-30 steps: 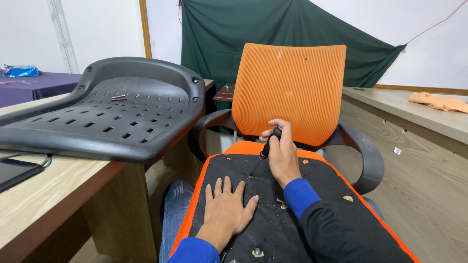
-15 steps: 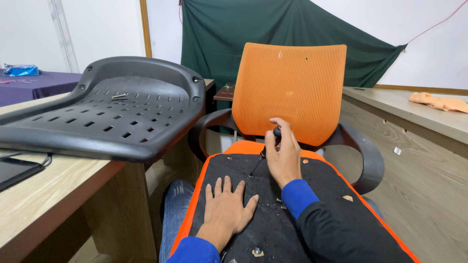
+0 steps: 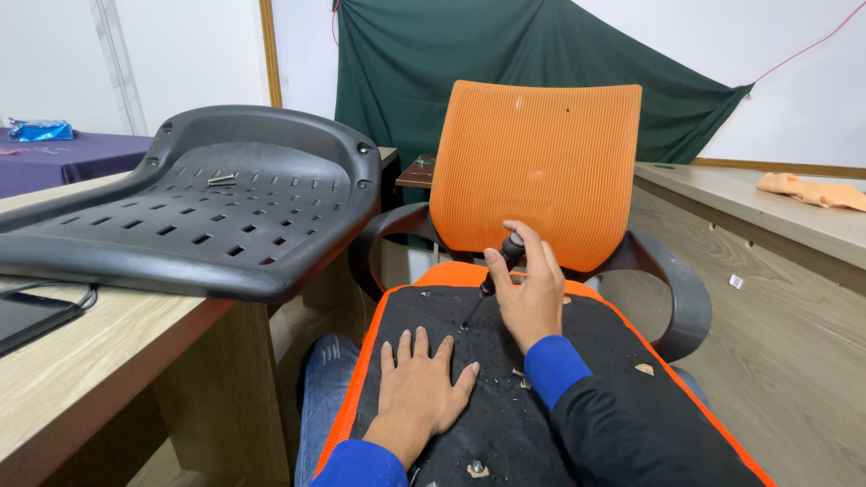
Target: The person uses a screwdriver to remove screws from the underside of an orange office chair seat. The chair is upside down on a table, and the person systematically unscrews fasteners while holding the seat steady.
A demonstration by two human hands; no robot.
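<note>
While right hand (image 3: 530, 302) grips screwdriver (image 3: 492, 280) upright on seat underside (image 3: 505, 397), left hand (image 3: 419, 388) flat beside, fingers spread.

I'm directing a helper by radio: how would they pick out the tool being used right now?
Find the orange mesh chair back; below it lies a black seat pad with an orange rim. On the pad, the right hand grips a screwdriver, tip down. Its dark handle and thin slanted shaft set it apart from the small loose screws nearby.
</note>
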